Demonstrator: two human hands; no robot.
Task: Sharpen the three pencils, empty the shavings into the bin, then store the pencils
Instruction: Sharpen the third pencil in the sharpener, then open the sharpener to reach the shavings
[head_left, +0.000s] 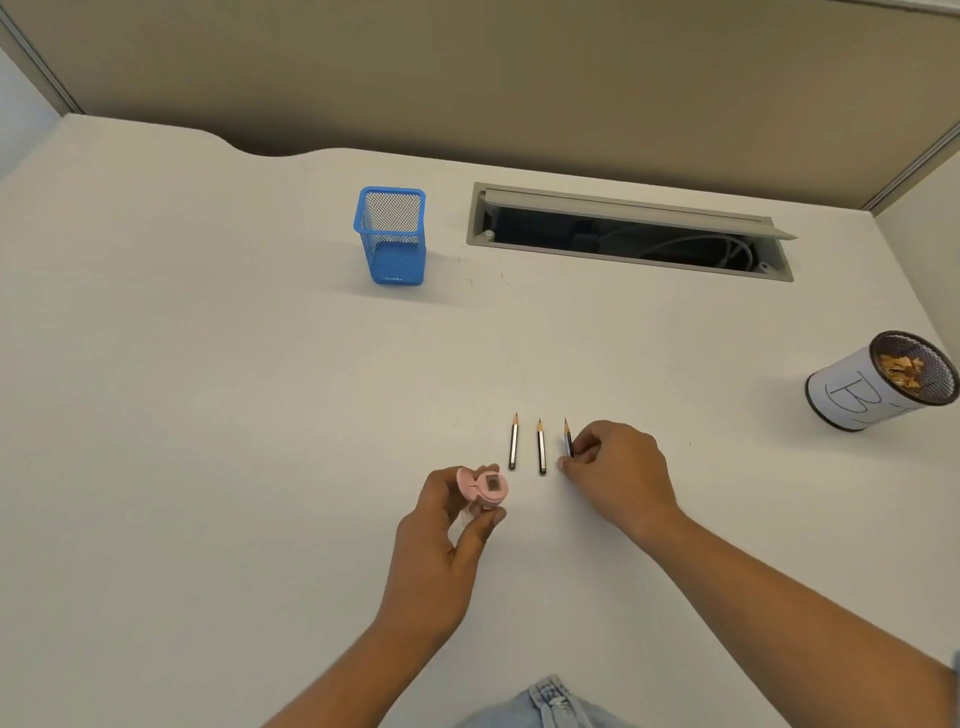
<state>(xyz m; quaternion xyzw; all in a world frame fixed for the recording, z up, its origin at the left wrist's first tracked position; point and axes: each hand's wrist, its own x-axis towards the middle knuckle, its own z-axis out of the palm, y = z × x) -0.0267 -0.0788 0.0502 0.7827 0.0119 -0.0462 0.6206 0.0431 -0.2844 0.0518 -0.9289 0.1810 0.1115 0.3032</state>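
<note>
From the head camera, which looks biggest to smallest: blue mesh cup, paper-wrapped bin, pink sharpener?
1-2. Blue mesh cup and paper-wrapped bin: look alike, unranked.
3. Pink sharpener, clearly smallest, though nearest.

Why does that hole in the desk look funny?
The hatch at the back of the desk has its lid propped open, so loose cables show inside. Nothing else looks spilled or broken.
</note>
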